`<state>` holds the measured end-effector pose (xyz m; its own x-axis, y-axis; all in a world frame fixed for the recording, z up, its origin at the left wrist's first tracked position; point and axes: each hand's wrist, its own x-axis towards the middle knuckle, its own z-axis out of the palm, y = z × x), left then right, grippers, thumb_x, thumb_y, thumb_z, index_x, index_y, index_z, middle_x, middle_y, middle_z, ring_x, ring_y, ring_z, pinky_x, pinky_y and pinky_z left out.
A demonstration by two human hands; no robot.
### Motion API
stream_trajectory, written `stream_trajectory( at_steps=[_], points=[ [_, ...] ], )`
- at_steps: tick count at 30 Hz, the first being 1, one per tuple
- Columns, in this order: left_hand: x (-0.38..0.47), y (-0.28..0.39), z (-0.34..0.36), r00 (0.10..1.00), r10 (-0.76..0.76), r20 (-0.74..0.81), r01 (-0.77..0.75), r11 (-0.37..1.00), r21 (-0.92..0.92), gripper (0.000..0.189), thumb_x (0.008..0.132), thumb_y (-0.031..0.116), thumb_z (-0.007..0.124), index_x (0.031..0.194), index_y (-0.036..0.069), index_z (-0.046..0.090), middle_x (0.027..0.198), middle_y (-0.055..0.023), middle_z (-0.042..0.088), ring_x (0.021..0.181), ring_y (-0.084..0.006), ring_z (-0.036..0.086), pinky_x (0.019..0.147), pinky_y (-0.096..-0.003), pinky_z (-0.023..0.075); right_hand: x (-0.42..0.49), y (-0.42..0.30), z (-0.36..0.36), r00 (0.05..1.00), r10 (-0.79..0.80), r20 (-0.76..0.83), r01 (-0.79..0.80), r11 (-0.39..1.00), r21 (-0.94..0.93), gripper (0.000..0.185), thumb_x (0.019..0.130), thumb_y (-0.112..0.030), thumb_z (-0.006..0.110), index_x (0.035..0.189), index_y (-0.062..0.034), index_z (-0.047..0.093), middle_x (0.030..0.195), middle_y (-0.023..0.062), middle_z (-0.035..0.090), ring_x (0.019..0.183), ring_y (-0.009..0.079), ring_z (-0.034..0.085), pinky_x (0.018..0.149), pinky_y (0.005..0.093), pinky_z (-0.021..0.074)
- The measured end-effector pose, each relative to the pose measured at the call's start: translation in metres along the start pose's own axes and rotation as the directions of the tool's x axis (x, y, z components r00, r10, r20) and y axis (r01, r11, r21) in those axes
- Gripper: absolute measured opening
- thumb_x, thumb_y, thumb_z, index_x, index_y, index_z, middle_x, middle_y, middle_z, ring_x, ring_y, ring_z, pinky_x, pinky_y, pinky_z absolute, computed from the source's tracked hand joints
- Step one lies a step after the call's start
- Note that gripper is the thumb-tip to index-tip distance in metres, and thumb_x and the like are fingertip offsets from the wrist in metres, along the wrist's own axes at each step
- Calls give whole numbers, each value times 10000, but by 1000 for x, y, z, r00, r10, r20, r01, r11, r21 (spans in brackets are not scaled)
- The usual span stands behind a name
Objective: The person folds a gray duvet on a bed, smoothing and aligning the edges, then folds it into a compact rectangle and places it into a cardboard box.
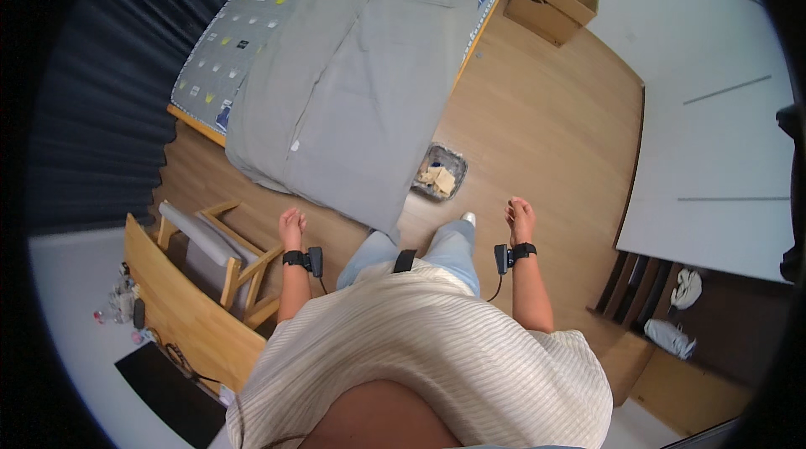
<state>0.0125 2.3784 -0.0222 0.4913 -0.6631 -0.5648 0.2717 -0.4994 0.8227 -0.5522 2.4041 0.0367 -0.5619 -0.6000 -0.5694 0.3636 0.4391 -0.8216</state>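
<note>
My left hand (293,225) hangs in the air with loosely bent, parted fingers and nothing in it. It is nearest to the wooden chair (217,235) with grey upholstery at the left. Over the floor on the other side, my right hand (521,217) is also empty, its fingers half curled. Each wrist bears a black strap with a small black device. Before me is a bed covered by a grey quilt (371,109), which hangs over the bed's foot. Beside that corner stands a small waste bin (461,175) with crumpled paper or packaging inside.
A wooden desk (195,317) with a dark monitor (173,395) stands at the lower left. Dark curtains (101,134) line the left. A cardboard box (548,5) sits by the far wall. At the right, a dark rack (718,310) holds light-coloured shoes (670,337).
</note>
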Motion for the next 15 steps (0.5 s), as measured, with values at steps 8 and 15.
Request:
stream_trajectory(
  at_steps=[8, 15],
  points=[
    [-82, -65, 46, 949, 41, -313, -80, 991, -111, 157, 885, 51, 534, 1040, 42, 557, 895, -40, 614, 713, -97, 580, 560, -199, 467, 145, -94, 4, 947, -38, 319, 92, 984, -155, 153, 875, -239, 615, 911, -94, 579, 837, 11, 615, 694, 97, 571, 615, 223, 462],
    [-160, -99, 107, 844, -64, -533, -109, 952, -287, 170, 888, 78, 549, 1055, 48, 554, 858, -51, 611, 662, -104, 574, 537, -204, 456, 223, -142, 45, 892, 85, 445, 64, 949, -310, 143, 873, -257, 602, 873, -117, 576, 799, -10, 619, 668, 78, 569, 593, 225, 458]
  ],
)
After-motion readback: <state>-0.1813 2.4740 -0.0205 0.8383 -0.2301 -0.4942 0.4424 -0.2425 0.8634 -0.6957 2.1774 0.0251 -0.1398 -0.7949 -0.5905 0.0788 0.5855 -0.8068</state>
